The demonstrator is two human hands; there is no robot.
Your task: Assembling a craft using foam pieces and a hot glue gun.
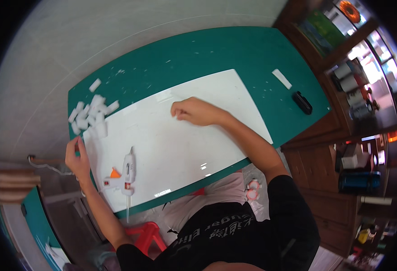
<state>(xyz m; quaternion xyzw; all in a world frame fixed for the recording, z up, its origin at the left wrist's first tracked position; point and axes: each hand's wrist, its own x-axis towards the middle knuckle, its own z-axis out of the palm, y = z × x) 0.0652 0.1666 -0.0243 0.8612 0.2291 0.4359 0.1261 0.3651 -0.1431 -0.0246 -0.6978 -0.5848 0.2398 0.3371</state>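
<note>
A large white board (185,149) lies across the green table. My right hand (196,111) is above its middle with fingers curled and fingertips close together; anything inside them is hidden. At the board's left corner, my left hand (77,158) has thumb and fingertips drawn together, and I cannot make out anything between them. Just beyond it sits a heap of small white blocks (90,113), one of them resting at the board's edge. A white hot glue gun (128,169) with an orange trigger lies on the board to the right of my left forearm, a clear glue stick (128,207) protruding from its rear.
On the green table (198,49), white scraps are scattered. A white strip (281,79) and a black case-like object (302,103) lie at the right. A red stool (146,237) stands below the near edge. Wooden cabinets (318,198) line the right side, a grey wall the left.
</note>
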